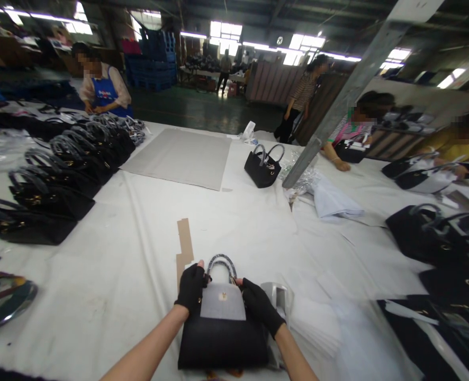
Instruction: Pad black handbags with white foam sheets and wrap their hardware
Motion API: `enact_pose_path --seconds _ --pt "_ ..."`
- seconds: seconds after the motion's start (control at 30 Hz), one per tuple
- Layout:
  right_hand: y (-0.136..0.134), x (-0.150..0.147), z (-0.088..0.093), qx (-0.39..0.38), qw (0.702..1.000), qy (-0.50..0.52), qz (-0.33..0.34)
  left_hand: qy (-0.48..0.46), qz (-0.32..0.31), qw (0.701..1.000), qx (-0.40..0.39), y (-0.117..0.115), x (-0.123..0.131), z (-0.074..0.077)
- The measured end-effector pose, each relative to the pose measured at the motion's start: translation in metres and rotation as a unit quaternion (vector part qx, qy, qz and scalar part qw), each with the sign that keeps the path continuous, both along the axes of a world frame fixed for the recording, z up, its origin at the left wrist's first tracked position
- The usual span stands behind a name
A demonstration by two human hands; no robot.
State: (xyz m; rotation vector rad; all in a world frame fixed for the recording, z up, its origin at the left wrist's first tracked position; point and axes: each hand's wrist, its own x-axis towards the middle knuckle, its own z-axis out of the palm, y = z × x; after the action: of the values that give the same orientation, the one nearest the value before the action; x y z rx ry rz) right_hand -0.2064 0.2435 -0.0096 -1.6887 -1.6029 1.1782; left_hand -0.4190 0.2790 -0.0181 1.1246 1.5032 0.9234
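A black handbag point(223, 344) stands at the bottom centre of the head view, its wrapped handles point(222, 260) upright. A pale grey sheet point(223, 302) covers the upper front around a small metal clasp. My left hand point(191, 286), in a black fingerless glove, grips the bag's upper left edge near the handle base. My right hand point(260, 306), gloved the same way, grips the upper right edge beside the other handle base. Brown cardboard strips point(185, 238) lie just beyond my left hand. To the right of the bag are a grey holder point(278, 296) and thin white sheets point(317, 323).
Black handbags point(47, 201) line the table's left side; more point(436, 233) sit at right. One bag point(262, 168) stands farther back, beside a slanted metal post point(325, 121). A grey board point(179, 157) lies at the back. People work across the table and to the right.
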Motion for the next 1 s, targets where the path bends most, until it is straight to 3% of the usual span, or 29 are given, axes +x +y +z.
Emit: enact_pose_path --seconds 0.1,0.2,0.3,0.4,0.5,0.63,0.83,1.0 --pt "-0.001 0.000 0.003 -0.026 0.999 0.032 0.016 -0.034 0.050 0.998 -0.018 -0.002 -0.014 0.006" --pt "-0.001 -0.002 0.007 -0.033 0.999 0.030 0.013 0.060 0.027 0.994 0.082 -0.008 -0.020 0.016" --pt "-0.002 -0.003 0.009 -0.024 0.998 0.053 0.018 0.121 -0.080 0.973 0.180 -0.021 -0.014 0.028" --pt "-0.003 -0.002 0.009 -0.017 0.998 0.064 0.010 0.180 -0.241 0.925 0.234 -0.038 -0.001 0.031" --pt "-0.004 0.000 0.005 -0.008 0.999 0.049 -0.002 0.257 -0.358 0.867 0.232 -0.052 0.013 0.022" --pt "-0.007 0.005 -0.007 0.008 1.000 0.006 -0.009 0.304 -0.421 0.823 0.231 -0.058 0.019 0.001" --pt "-0.017 0.008 -0.019 0.012 0.999 0.029 -0.042 0.319 -0.423 0.816 0.231 -0.060 0.019 -0.013" --pt "-0.022 0.009 -0.020 0.059 0.991 0.015 -0.117 0.322 -0.408 0.821 0.235 -0.064 0.023 -0.024"
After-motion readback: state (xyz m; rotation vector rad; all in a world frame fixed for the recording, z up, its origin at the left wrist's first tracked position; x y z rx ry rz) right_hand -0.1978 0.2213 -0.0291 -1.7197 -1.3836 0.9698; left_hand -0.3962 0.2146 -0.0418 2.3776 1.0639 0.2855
